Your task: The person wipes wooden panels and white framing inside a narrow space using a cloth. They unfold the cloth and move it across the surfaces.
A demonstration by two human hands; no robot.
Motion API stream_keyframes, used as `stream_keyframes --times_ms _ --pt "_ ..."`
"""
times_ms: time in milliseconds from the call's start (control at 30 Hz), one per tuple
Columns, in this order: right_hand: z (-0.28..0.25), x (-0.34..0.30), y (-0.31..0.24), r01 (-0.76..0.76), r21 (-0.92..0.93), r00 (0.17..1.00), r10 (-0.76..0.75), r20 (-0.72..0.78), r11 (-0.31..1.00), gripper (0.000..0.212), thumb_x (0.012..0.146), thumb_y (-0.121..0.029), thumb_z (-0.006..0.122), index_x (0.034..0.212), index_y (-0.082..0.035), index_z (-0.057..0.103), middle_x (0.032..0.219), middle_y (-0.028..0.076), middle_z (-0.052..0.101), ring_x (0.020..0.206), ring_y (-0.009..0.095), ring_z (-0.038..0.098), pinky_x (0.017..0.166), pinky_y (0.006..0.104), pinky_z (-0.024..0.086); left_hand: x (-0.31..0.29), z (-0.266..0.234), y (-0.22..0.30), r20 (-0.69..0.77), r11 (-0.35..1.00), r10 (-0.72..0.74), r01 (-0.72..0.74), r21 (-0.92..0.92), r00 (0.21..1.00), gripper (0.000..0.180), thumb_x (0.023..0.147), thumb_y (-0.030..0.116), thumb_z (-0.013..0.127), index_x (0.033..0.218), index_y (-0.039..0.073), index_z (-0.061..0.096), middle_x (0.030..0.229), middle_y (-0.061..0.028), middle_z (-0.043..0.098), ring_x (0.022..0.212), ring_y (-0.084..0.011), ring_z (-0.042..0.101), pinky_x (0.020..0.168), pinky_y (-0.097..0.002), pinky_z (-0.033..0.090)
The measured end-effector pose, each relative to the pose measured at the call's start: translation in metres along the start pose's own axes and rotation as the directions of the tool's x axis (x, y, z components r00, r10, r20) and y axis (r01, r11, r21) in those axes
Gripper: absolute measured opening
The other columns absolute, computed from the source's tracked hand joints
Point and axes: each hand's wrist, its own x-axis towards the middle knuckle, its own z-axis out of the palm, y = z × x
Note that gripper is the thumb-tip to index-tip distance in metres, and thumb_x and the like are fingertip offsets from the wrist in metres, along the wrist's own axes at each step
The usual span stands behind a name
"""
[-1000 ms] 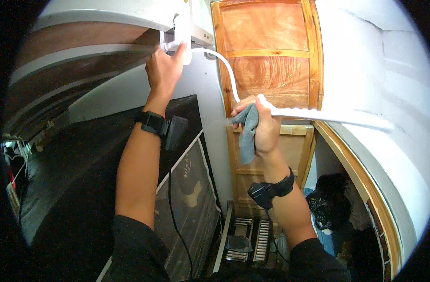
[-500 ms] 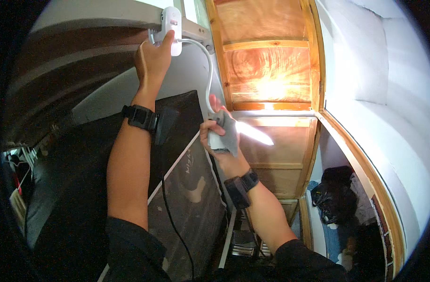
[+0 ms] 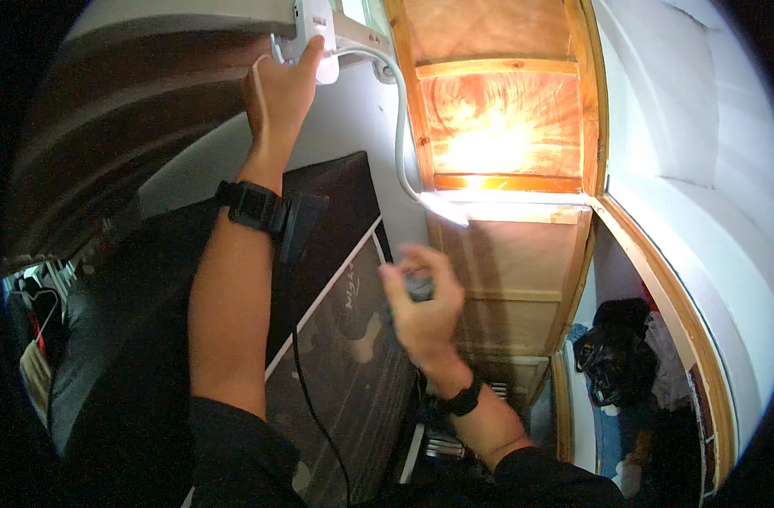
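My left hand [image 3: 283, 95] grips the white base of a clip lamp [image 3: 323, 63] at the beige rail [image 3: 359, 34], thumb laid along its front. From the base a bendy white neck [image 3: 401, 131] curves down to the lit lamp head [image 3: 446, 208], which glows brightly. Below the lamp head and apart from it is my right hand [image 3: 433, 317], somewhat blurred, with its fingers curled round a grey cloth [image 3: 418, 288]. Most of the cloth is hidden by the fingers.
A dark panel with a pale edge strip [image 3: 323, 296] leans under my arms, and a black cable [image 3: 306, 381] hangs across it. A wooden-framed panel [image 3: 505, 118] stands ahead. At lower right lie a black bag [image 3: 611, 364] and clothes; hangers [image 3: 44, 309] show at far left.
My right hand has come off the lamp's neck and dropped lower with the cloth. The lamp head, covered in part by the cloth before, now shows whole. My left hand stays on the base.
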Motion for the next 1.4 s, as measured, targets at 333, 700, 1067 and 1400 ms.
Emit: stream_keyframes --times_ms 333,700,1067,1400 --pt "-0.022 0.094 0.013 0.244 -0.653 0.969 -0.162 0.184 0.717 0.02 0.085 -0.024 0.065 0.086 -0.004 0.061 0.079 0.011 0.056 0.065 0.034 0.059 0.055 0.0398 0.047 -0.032 0.023 0.012 -0.021 0.927 0.092 -0.093 -0.362 0.996 0.042 0.08 0.027 0.07 0.094 -0.01 0.058 0.079 -0.0166 0.064 0.071 -0.0225 0.063 0.064 -0.0338 0.051" --pt "-0.019 0.09 -0.012 -0.129 -0.106 0.935 0.157 0.317 0.986 0.036 0.095 -0.028 0.052 0.076 0.001 0.061 0.063 0.015 0.057 0.057 0.025 0.057 0.055 0.0331 0.043 -0.032 0.01 0.006 -0.12 0.976 0.184 -0.196 -0.095 0.976 0.044 0.077 0.024 0.071 0.102 -0.008 0.054 0.083 -0.0232 0.064 0.075 -0.0311 0.066 0.068 -0.0365 0.052" --pt "-0.045 0.108 -0.021 -0.336 0.103 0.856 0.258 0.448 0.936 0.047 0.097 -0.038 0.047 0.074 0.001 0.061 0.061 0.004 0.056 0.056 0.01 0.051 0.055 0.026 0.041 -0.026 0.004 0.013 0.048 0.985 0.118 -0.111 -0.131 0.992 0.055 0.078 0.028 0.07 0.113 -0.007 0.047 0.092 -0.0211 0.064 0.08 -0.0281 0.065 0.072 -0.0367 0.053" --pt "-0.052 0.104 -0.025 -0.341 0.057 0.826 0.27 0.495 0.938 0.033 0.092 -0.032 0.057 0.087 0.0 0.065 0.064 0.006 0.06 0.058 0.01 0.054 0.055 0.025 0.042 -0.125 -0.034 0.012 0.183 0.833 0.01 0.093 -0.545 0.983 0.034 0.089 0.02 0.058 0.117 0.0 0.057 0.113 -0.014 0.059 0.107 -0.0192 0.055 0.094 -0.0311 0.042"
